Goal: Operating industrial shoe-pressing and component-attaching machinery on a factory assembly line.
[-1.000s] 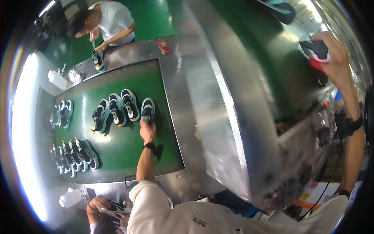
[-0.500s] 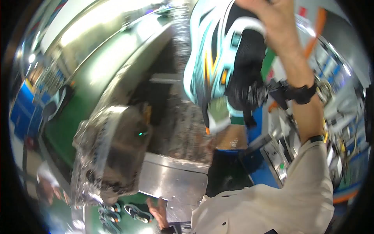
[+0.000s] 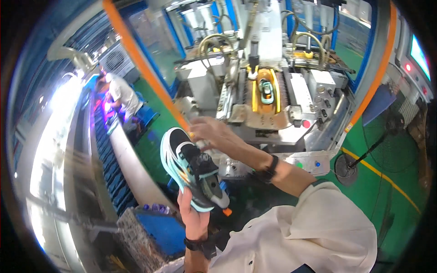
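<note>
A black, white and mint-green sports shoe (image 3: 196, 170) is tilted in front of me, an orange tip showing at its lower end. My left hand (image 3: 195, 216) grips that lower end from beneath, thumb along the side. Close by the shoe's upper end is my right hand (image 3: 210, 133), its fingers bent and somewhat apart; whether they touch the shoe is unclear. Ahead stands a machine (image 3: 268, 41) with a cradle (image 3: 267, 119) between yellow pads, where another mint and black shoe (image 3: 265, 92) sits.
Orange posts (image 3: 148, 66) frame the machine, with a red button (image 3: 306, 123) on its front. A screen (image 3: 419, 57) and a standing fan (image 3: 391, 125) are at right. Along the left runs a conveyor (image 3: 111, 159), a seated person (image 3: 122, 95) beyond. A blue-topped box (image 3: 161, 232) stands near my left arm.
My view has swung from the conveyor to the machine. The shoe, raised in my right hand before, is lower and now in my left hand.
</note>
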Demonstrator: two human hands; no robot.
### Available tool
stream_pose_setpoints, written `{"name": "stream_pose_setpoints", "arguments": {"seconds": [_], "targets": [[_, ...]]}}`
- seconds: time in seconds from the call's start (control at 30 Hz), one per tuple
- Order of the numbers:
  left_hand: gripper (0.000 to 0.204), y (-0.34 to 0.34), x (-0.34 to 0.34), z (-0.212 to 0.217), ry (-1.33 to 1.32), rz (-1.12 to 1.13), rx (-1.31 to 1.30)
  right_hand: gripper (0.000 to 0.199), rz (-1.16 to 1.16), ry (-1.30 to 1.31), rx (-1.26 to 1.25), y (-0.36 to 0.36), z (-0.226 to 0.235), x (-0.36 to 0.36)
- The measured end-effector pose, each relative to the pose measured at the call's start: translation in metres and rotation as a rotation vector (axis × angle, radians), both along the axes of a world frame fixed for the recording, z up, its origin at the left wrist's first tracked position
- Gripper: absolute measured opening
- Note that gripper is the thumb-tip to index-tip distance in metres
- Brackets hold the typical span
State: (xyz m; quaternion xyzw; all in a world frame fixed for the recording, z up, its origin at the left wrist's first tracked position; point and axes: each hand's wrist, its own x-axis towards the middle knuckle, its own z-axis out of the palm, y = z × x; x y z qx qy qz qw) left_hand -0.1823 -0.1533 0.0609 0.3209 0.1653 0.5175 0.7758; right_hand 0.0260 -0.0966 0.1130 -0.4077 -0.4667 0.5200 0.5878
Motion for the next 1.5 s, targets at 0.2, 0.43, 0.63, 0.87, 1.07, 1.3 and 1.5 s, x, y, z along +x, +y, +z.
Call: {"name": "stream_pose_setpoints", "arguments": {"seconds": [0.2,0.43,0.63,0.87,1.07,1.3,1.5], "targets": [[0.056,0.033,0.166,0.010,0.638,-0.035,0.234,0.066,-0.378,-0.191,0.144,-0.069,-0.072,0.126],[0.085,0.105,0.345,-0.042,0.705,-0.418,0.385,0.051,-0.904,0.163,-0.069,-0.112,-0.100,0.278],[0.071,0.262,0.502,-0.154,1.119,-0.017,0.503,0.065,-1.154,0.030,0.000,-0.162,-0.085,0.335],[0.072,0.271,0.584,-0.183,1.564,-0.145,0.515,0.061,-1.485,-0.165,-0.167,-0.198,-0.083,0.353],[0.027,0.309,0.511,-0.168,0.842,-0.580,-0.143,0.053,-1.317,-0.600,-0.353,-0.098,-0.071,0.435],[0.033,0.206,0.296,-0.041,0.743,-0.627,-0.243,0.066,-0.695,-1.003,-0.826,0.116,-0.100,0.493],[0.063,0.138,0.131,-0.018,0.838,-0.204,-0.238,0.040,-0.863,-1.321,-0.622,0.211,-0.222,0.451]]}}
